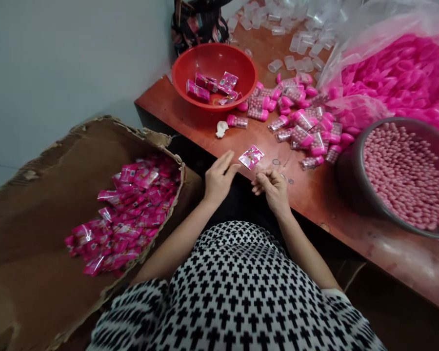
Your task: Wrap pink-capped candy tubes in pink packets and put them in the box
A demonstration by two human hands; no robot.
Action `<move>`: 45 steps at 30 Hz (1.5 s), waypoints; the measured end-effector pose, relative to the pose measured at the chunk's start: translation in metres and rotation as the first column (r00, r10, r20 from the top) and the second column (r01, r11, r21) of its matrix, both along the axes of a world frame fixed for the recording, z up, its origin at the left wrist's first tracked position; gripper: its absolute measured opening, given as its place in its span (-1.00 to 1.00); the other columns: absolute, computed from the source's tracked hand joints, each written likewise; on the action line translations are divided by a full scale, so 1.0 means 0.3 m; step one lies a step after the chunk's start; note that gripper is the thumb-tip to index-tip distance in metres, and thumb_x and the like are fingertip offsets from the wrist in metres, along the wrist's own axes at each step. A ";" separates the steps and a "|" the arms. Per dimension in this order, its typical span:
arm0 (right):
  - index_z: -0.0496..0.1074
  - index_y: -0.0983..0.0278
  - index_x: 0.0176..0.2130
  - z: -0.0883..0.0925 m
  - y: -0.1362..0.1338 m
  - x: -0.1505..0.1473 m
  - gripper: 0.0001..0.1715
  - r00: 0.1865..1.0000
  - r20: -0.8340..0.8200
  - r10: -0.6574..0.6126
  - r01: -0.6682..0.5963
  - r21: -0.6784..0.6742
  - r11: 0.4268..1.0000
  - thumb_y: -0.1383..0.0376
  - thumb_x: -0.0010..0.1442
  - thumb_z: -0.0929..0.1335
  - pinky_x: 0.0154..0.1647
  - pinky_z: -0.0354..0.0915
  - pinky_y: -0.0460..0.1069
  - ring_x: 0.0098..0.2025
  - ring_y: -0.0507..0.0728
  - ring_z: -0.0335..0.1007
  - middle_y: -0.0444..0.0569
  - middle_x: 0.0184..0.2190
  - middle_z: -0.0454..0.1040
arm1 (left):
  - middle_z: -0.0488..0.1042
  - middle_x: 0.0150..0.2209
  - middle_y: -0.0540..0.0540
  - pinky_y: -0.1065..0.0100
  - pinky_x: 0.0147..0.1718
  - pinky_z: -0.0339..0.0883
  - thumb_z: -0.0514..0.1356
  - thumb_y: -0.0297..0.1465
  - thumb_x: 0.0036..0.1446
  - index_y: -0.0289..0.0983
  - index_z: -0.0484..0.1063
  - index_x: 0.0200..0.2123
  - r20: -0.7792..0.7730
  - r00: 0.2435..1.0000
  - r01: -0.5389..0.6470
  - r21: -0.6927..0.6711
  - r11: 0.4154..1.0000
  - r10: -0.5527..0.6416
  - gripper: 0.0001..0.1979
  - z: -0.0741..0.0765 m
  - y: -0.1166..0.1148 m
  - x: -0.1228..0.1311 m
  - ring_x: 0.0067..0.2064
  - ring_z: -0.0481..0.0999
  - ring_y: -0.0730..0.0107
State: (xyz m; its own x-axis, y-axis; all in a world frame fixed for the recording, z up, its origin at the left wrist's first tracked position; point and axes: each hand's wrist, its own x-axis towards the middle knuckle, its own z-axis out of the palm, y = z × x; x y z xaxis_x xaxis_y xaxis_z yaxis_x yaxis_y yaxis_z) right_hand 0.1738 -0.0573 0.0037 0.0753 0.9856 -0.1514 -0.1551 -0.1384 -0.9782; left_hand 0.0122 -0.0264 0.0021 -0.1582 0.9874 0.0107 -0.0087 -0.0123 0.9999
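Observation:
A small shiny pink packet (251, 156) lies flat near the table's front edge, between my hands. My left hand (219, 179) is just left of it with fingers stretched out and nothing visible in them. Close to the packet's lower right corner, my right hand (272, 190) has its thumb and fingers pinched together; whatever is in the pinch, if anything, is too small to make out. Beyond the packet lie a clear jar of pink beads with a pink cap (237, 121) and a crumpled white lump (221, 128).
Pink packets fill part of a torn cardboard box (18, 312) at left. A red bowl (215, 105) holds several more. Capped bead jars (303, 136), a dark tub of pink beads (354, 190), a bag of pink pieces (398, 73) and clear cups (303, 44) crowd the table.

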 end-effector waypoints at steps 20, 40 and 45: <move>0.28 0.19 -0.11 -0.040 0.165 0.008 -0.49 0.986 -0.077 -0.150 0.156 0.083 0.984 0.16 -0.04 0.47 -0.33 0.41 -0.07 -0.36 0.01 0.47 -0.15 -0.32 0.52 | 0.54 -0.03 -0.06 0.09 0.23 0.00 0.33 -0.37 -0.03 -0.10 0.59 -0.27 -0.160 0.987 0.058 0.152 0.987 -0.034 -0.82 -0.043 0.058 0.134 0.18 0.31 0.20; 0.34 0.30 0.01 0.035 0.194 0.085 -0.61 0.342 0.903 -0.262 -0.132 0.322 0.937 0.20 0.21 0.32 0.04 0.24 0.09 0.01 0.22 0.33 0.11 -0.03 0.45 | 0.52 -0.54 -0.05 0.46 -0.50 0.47 0.40 -0.48 -0.21 -0.40 0.48 -0.54 0.514 0.844 0.147 -0.491 0.858 0.150 -0.83 0.014 0.032 0.058 -0.51 0.51 0.48; 0.40 0.39 -0.09 0.095 0.102 0.269 -0.48 0.157 0.958 -0.239 0.350 0.172 0.921 0.00 0.24 0.25 -0.07 0.29 0.14 -0.12 0.28 0.43 0.22 -0.16 0.49 | 0.50 -0.57 -0.07 0.48 -0.53 0.47 0.34 -0.55 -0.09 -0.41 0.43 -0.55 0.559 0.805 0.176 -0.545 0.820 0.199 -0.88 0.011 0.022 0.085 -0.53 0.51 0.49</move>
